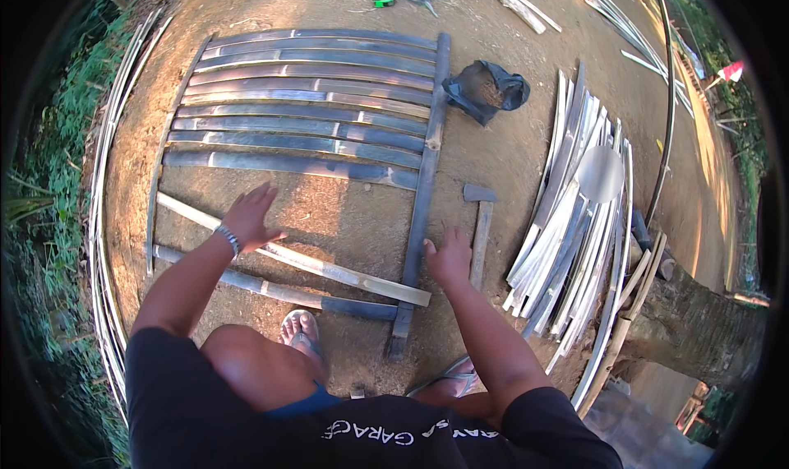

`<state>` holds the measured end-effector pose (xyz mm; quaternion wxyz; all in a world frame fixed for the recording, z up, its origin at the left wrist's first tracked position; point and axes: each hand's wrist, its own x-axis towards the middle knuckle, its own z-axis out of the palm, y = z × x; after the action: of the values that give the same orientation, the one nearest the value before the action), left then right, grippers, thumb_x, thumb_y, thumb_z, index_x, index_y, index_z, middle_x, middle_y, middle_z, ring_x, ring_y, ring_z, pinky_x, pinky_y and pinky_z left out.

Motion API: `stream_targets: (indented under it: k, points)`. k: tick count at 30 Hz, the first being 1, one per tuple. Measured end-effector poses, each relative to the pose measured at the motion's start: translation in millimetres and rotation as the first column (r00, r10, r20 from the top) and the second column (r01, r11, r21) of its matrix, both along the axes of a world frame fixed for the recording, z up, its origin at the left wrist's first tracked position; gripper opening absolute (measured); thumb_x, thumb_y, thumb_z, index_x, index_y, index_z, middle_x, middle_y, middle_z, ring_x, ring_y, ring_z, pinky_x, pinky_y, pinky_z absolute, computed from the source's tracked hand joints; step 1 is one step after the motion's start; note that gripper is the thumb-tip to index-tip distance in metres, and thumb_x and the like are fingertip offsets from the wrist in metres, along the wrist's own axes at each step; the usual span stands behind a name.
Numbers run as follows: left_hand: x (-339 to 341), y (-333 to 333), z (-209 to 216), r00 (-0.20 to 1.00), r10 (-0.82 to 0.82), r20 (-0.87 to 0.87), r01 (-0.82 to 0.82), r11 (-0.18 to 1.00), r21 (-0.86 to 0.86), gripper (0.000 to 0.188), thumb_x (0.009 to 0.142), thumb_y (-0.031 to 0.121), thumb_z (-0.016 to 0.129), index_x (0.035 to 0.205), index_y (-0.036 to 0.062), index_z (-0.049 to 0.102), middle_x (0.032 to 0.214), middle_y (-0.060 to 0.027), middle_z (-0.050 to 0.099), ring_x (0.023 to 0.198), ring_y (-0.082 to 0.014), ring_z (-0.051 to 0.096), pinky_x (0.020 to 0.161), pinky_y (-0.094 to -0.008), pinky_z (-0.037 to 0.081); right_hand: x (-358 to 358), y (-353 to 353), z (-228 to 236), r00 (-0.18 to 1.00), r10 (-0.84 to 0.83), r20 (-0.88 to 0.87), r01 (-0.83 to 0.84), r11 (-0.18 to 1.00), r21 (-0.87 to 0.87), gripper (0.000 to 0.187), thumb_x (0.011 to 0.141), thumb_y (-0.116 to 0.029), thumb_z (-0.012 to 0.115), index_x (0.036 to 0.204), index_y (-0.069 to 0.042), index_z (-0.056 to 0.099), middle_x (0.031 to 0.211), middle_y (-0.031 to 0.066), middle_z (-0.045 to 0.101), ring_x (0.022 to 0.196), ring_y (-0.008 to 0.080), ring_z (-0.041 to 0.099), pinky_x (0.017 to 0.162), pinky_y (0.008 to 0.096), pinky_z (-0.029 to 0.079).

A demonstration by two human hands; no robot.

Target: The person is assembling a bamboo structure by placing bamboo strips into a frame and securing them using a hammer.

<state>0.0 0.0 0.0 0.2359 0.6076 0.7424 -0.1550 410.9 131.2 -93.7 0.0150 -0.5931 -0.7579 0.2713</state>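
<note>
A frame of dark bamboo slats (312, 74) lies on the dirt, its slats running between a thick bamboo pole (423, 189) on the right and a thinner side piece (161, 161) on the left. My left hand (249, 218), with a bracelet at the wrist, is open above a pale split bamboo slat (329, 269) that lies slantwise across the frame. Whether it touches the slat I cannot tell. Nearer me, another bamboo slat (279, 290) crosses the frame. My right hand (450, 257) is open and empty between the thick pole and a hatchet (482, 231) on the ground.
Right of the hatchet lies a pile of split bamboo strips (567, 214). A black plastic bag (486, 91) sits beyond the pole, and a small green tool (384, 2) lies farther off. Long strips (100, 198) line the left edge; a tree trunk (699, 325) stands at right.
</note>
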Motion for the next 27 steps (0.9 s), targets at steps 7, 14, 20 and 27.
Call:
stream_targets:
  k: [7, 14, 20, 27]
  points:
    - [2.6, -185.6, -82.9, 0.858, 0.447, 0.251, -0.508, 0.808, 0.298, 0.085, 0.083, 0.036, 0.082, 0.152, 0.0071, 0.043, 0.160, -0.0207, 0.038, 0.147, -0.0388, 0.037, 0.122, -0.0463, 0.031, -17.8, -40.7, -32.8, 0.996, -0.011, -0.088, 0.016, 0.998, 0.055, 0.088, 0.084, -0.032, 0.080, 0.153, -0.001, 0.035, 0.133, 0.0254, 0.054, 0.119, 0.0432, 0.055, 0.103, 0.0497, 0.045]
    - [-14.1, -199.3, -70.9, 0.865, 0.438, 0.244, -0.501, 0.754, 0.424, 0.065, 0.083, 0.032, 0.080, 0.138, 0.0046, 0.058, 0.148, -0.0170, 0.052, 0.141, -0.0351, 0.045, 0.120, -0.0444, 0.034, -10.5, -79.6, 14.2, 0.932, 0.361, -0.025, -0.352, 0.921, 0.167, 0.078, 0.081, -0.033, 0.082, 0.147, -0.007, 0.049, 0.129, 0.0213, 0.054, 0.122, 0.0394, 0.053, 0.105, 0.0490, 0.044]
    - [-21.1, -156.1, -86.7, 0.985, 0.138, 0.108, -0.174, 0.848, 0.500, 0.062, 0.086, 0.029, 0.076, 0.142, 0.0124, 0.055, 0.147, -0.0102, 0.053, 0.139, -0.0319, 0.046, 0.121, -0.0479, 0.032, -14.9, -103.0, 26.5, 0.825, 0.541, 0.167, -0.546, 0.837, -0.013, 0.073, 0.079, -0.033, 0.083, 0.142, -0.010, 0.054, 0.128, 0.0143, 0.056, 0.123, 0.0356, 0.052, 0.106, 0.0474, 0.043]
    - [-30.2, -122.1, -108.9, 0.984, -0.118, 0.134, 0.049, 0.901, 0.431, 0.041, 0.090, 0.029, 0.070, 0.127, 0.0135, 0.063, 0.129, -0.0062, 0.061, 0.126, -0.0273, 0.054, 0.117, -0.0457, 0.037, -22.2, -93.5, 26.0, 0.717, 0.681, 0.149, -0.674, 0.732, -0.100, 0.060, 0.082, -0.025, 0.078, 0.137, -0.011, 0.058, 0.127, 0.0170, 0.059, 0.119, 0.0383, 0.055, 0.103, 0.0481, 0.045]
